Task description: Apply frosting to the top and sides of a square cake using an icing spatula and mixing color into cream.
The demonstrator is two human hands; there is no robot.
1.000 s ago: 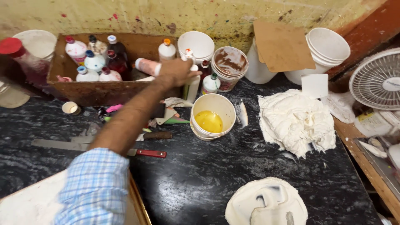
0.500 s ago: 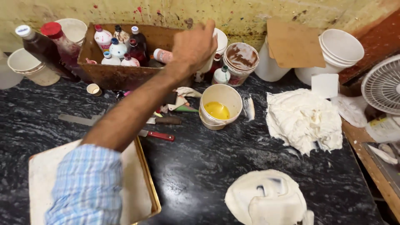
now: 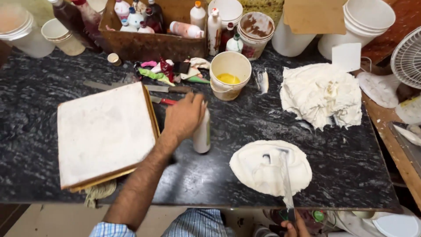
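White bottle (image 3: 202,134) gripped upright by left hand (image 3: 184,116), mid-counter (image 3: 342,166); right hand (image 3: 294,229) holding scraper (image 3: 286,180); yellow liquid in tub (image 3: 230,75).

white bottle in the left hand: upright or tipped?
Upright. The white bottle stands with its base on the dark counter, its body vertical, while the left hand is wrapped round its top; whether it is capped cannot be told.
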